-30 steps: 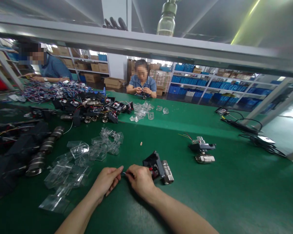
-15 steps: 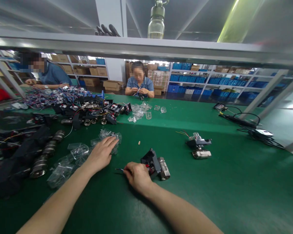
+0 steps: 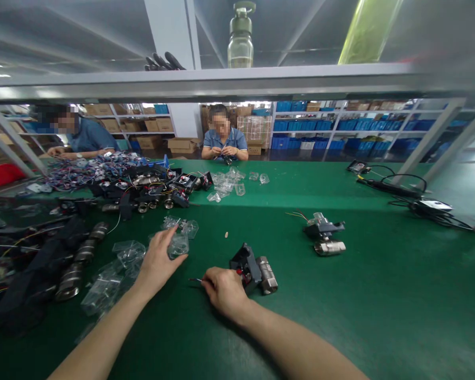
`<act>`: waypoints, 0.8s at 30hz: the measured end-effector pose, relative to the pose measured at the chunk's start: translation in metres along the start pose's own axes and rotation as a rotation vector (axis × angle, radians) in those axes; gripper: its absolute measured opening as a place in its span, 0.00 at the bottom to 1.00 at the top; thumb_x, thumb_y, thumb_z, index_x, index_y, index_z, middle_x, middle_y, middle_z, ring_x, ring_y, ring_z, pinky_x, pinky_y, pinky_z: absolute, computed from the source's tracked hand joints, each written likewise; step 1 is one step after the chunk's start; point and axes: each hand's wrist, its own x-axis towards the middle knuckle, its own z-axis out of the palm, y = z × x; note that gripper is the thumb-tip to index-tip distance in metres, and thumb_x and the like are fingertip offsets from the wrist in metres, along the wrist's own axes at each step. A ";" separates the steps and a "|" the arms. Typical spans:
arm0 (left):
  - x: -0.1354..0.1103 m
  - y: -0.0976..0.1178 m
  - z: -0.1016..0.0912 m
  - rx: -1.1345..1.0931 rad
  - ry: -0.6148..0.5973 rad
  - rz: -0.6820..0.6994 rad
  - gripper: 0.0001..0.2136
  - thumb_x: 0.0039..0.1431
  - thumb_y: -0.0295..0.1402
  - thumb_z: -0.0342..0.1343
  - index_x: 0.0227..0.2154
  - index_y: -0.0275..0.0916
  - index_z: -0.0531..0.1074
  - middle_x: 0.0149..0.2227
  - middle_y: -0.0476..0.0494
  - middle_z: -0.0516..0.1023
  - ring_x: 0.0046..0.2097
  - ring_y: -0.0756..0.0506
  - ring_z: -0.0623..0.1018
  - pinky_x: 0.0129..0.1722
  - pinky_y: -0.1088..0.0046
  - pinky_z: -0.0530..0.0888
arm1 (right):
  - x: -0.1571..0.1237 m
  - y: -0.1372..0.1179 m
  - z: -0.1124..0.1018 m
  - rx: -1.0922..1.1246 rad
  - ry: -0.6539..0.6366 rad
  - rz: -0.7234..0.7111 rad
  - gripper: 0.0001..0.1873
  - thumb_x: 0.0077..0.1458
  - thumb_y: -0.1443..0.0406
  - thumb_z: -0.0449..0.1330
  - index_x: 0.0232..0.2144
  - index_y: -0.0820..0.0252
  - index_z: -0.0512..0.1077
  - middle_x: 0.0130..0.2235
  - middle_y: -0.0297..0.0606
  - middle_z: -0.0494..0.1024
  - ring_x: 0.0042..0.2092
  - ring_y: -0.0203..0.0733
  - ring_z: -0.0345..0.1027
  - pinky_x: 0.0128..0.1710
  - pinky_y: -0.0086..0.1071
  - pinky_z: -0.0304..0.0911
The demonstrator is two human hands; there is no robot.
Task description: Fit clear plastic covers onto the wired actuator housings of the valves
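My left hand has its thumb and fingers around a clear plastic cover at the edge of a loose group of such covers. To its right, my right hand pinches thin wires, whose ends stick out to the left of the fingers. Just beyond that hand a motorized valve lies on its side, with an open black housing and a metal valve body. Part of the housing is hidden by my fingers. A second motorized valve lies farther right, its wires pointing left.
More clear covers lie left of my forearm, beside piled black valve units. Heaped wiring sits at the far left. Black cables lie at right. Two co-workers sit across the table. A shelf with a bottle spans overhead.
My left hand has shifted slightly left and down, from resting over the covers to gripping one between thumb and fingers. My right hand stays at the wires. The view has tilted slightly up.
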 end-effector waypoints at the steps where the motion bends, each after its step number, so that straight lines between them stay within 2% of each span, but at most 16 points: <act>1: -0.008 0.005 -0.003 -0.132 0.054 -0.104 0.34 0.47 0.38 0.61 0.58 0.44 0.58 0.50 0.40 0.66 0.52 0.37 0.69 0.53 0.56 0.68 | 0.000 0.000 0.000 0.007 0.008 -0.001 0.08 0.57 0.64 0.54 0.35 0.55 0.73 0.37 0.35 0.79 0.38 0.39 0.72 0.34 0.26 0.59; 4: -0.032 0.022 -0.003 -0.640 0.094 -0.503 0.34 0.41 0.35 0.67 0.54 0.44 0.63 0.48 0.44 0.69 0.47 0.42 0.74 0.52 0.62 0.70 | 0.000 0.000 0.001 0.038 0.033 0.000 0.09 0.58 0.63 0.53 0.35 0.56 0.73 0.37 0.35 0.79 0.38 0.39 0.72 0.33 0.26 0.58; 6: -0.044 0.032 0.001 -1.012 0.095 -0.740 0.24 0.45 0.31 0.65 0.48 0.40 0.69 0.43 0.45 0.74 0.44 0.45 0.76 0.51 0.65 0.71 | 0.001 0.000 0.001 0.060 0.043 0.000 0.10 0.58 0.63 0.52 0.35 0.56 0.73 0.37 0.35 0.79 0.38 0.38 0.72 0.34 0.26 0.58; 9: -0.056 0.040 0.011 -1.373 0.106 -0.889 0.06 0.55 0.29 0.57 0.36 0.36 0.73 0.36 0.43 0.78 0.41 0.46 0.78 0.48 0.66 0.74 | 0.001 -0.001 0.002 0.076 0.061 0.003 0.10 0.59 0.63 0.52 0.35 0.56 0.73 0.37 0.35 0.79 0.38 0.37 0.72 0.34 0.25 0.59; 12: -0.061 0.043 0.017 -1.519 0.067 -0.961 0.08 0.61 0.29 0.50 0.33 0.34 0.75 0.38 0.40 0.79 0.41 0.46 0.78 0.46 0.69 0.76 | 0.001 -0.002 0.004 0.073 0.076 0.013 0.10 0.59 0.63 0.52 0.35 0.56 0.73 0.37 0.34 0.79 0.38 0.36 0.71 0.34 0.25 0.58; 15: -0.064 0.042 0.018 -1.563 0.010 -0.958 0.10 0.62 0.28 0.49 0.34 0.32 0.76 0.39 0.39 0.80 0.41 0.46 0.79 0.45 0.70 0.77 | 0.002 -0.003 0.004 0.054 0.061 0.029 0.10 0.59 0.63 0.52 0.34 0.56 0.73 0.37 0.34 0.79 0.38 0.37 0.71 0.33 0.25 0.58; 19: -0.068 0.039 0.019 -1.580 -0.044 -0.907 0.09 0.60 0.30 0.53 0.37 0.31 0.77 0.40 0.39 0.80 0.43 0.45 0.78 0.46 0.70 0.76 | 0.002 -0.003 0.003 0.011 0.031 0.046 0.09 0.57 0.64 0.53 0.32 0.56 0.73 0.35 0.34 0.79 0.37 0.38 0.72 0.31 0.27 0.56; 24: -0.071 0.036 0.019 -1.560 -0.042 -0.856 0.12 0.52 0.34 0.62 0.38 0.32 0.77 0.41 0.40 0.80 0.43 0.45 0.78 0.46 0.70 0.76 | 0.002 -0.005 0.001 -0.004 0.013 0.052 0.07 0.56 0.64 0.53 0.31 0.56 0.72 0.36 0.33 0.79 0.37 0.38 0.72 0.30 0.27 0.56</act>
